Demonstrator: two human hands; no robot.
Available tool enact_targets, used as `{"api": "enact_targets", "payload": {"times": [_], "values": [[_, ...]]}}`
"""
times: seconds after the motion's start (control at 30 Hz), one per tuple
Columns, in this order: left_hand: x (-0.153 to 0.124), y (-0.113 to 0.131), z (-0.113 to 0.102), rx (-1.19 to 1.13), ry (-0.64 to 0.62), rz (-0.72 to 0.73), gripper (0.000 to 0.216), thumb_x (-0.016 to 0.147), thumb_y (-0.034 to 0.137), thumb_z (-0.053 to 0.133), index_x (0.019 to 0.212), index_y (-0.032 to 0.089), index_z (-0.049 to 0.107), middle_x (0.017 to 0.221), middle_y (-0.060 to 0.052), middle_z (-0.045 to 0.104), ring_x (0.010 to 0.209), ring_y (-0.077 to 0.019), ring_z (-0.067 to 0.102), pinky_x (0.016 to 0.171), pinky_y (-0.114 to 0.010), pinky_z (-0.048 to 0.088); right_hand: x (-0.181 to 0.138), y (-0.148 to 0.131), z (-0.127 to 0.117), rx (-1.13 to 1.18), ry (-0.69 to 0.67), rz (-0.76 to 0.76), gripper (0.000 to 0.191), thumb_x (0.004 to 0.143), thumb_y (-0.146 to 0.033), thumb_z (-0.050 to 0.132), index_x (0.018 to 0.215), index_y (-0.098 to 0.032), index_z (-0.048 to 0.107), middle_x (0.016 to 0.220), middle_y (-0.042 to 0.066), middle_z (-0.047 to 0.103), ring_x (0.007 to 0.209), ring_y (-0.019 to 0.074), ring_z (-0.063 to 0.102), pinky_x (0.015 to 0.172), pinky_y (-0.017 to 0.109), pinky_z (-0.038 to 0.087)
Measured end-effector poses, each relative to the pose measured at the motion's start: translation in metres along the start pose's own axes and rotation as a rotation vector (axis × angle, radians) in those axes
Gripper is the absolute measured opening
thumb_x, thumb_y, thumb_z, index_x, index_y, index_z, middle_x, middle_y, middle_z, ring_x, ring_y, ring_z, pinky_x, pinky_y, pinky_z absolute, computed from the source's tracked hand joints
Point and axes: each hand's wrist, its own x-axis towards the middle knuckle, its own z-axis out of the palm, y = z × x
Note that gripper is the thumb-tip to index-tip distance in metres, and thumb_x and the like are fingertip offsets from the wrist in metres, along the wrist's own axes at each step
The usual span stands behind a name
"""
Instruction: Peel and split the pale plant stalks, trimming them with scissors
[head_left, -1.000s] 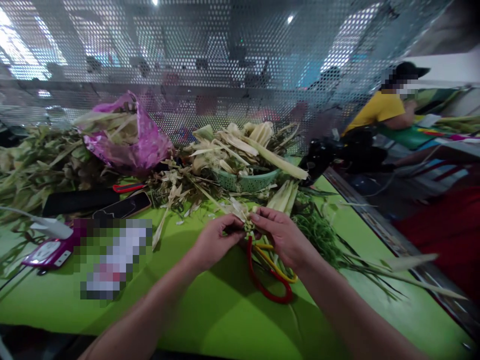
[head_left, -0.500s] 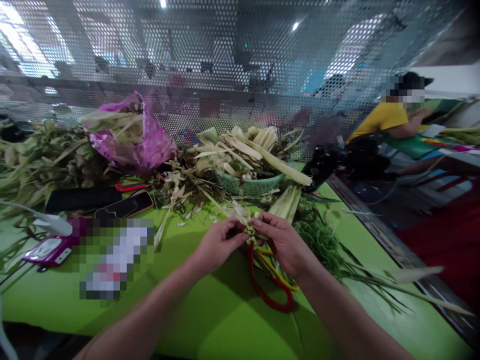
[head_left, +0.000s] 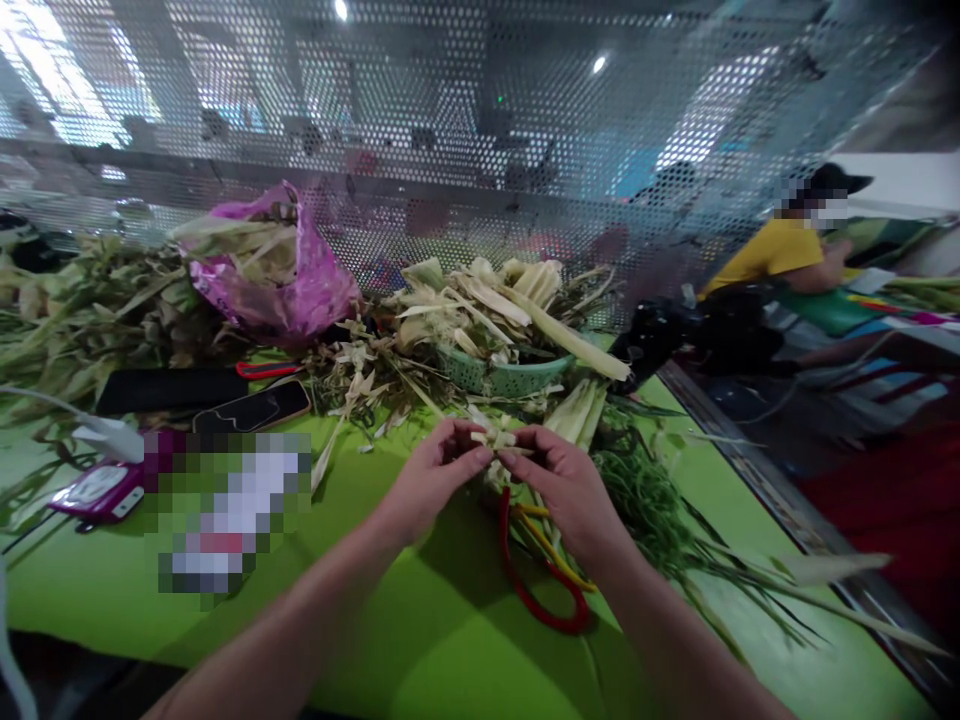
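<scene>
Between my two hands is a small pale piece of folded corn husk (head_left: 496,438), its short strips sticking out to the sides. My left hand (head_left: 442,465) pinches its left side between thumb and fingers. On the other side my right hand (head_left: 559,475) grips it the same way, thumb tip close to the left thumb. Scissors (head_left: 562,615) with red and yellow handles lie on the table just below the hands, their blades hidden. A broad pale husk (head_left: 576,412) rests behind my right hand.
A green basket (head_left: 502,376) heaped with dry husks stands at the back. Left of it are a pink plastic bag (head_left: 322,290), a phone (head_left: 255,405) and a purple power strip (head_left: 97,495). Green curly strands (head_left: 649,490) lie at right. A person in yellow (head_left: 776,250) sits beyond.
Both hands have turned the folded husk so its cross-like strips show more plainly. My fingers have shifted to hold it evenly from both sides. The view has tilted slightly.
</scene>
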Motion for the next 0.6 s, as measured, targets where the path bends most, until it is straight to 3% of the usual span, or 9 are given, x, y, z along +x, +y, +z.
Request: {"api": "enact_targets", "payload": {"times": [0.23, 0.43, 0.6], "values": [[0.0013, 0.0055, -0.0057, 0.071, 0.041, 0.089, 0.021, 0.080, 0.033, 0.062, 0.092, 0.016, 0.062, 0.087, -0.003, 0.062, 0.081, -0.0124, 0.054, 0.077, -0.025, 0.043, -0.0012, -0.0006, 0.0013, -0.006, -0.019, 0.004, 0.023, 0.075, -0.034, 0.070, 0.090, -0.019, 0.063, 0.083, 0.000, 0.063, 0.076, 0.0147, 0.055, 0.070, 0.026, 0.044], [0.0008, 0.0054, -0.0029, 0.027, 0.066, 0.068, 0.015, 0.080, 0.030, 0.062, 0.085, 0.016, 0.061, 0.080, -0.001, 0.060, 0.075, -0.0113, 0.054, 0.074, -0.024, 0.044, -0.0031, 0.0014, 0.0034, 0.109, -0.060, -0.001, 0.017, 0.079, -0.031, 0.067, 0.090, -0.020, 0.061, 0.083, -0.001, 0.062, 0.076, 0.0127, 0.056, 0.073, 0.026, 0.044], [-0.0004, 0.0046, -0.0031, -0.049, 0.102, 0.027, 0.014, 0.078, 0.029, 0.064, 0.078, 0.016, 0.061, 0.075, 0.001, 0.059, 0.071, -0.0100, 0.054, 0.072, -0.022, 0.043, -0.0063, -0.0008, 0.0063, 0.074, -0.031, -0.020, 0.020, 0.076, -0.031, 0.070, 0.090, -0.019, 0.060, 0.083, 0.000, 0.063, 0.076, 0.0131, 0.055, 0.073, 0.025, 0.043]]}}
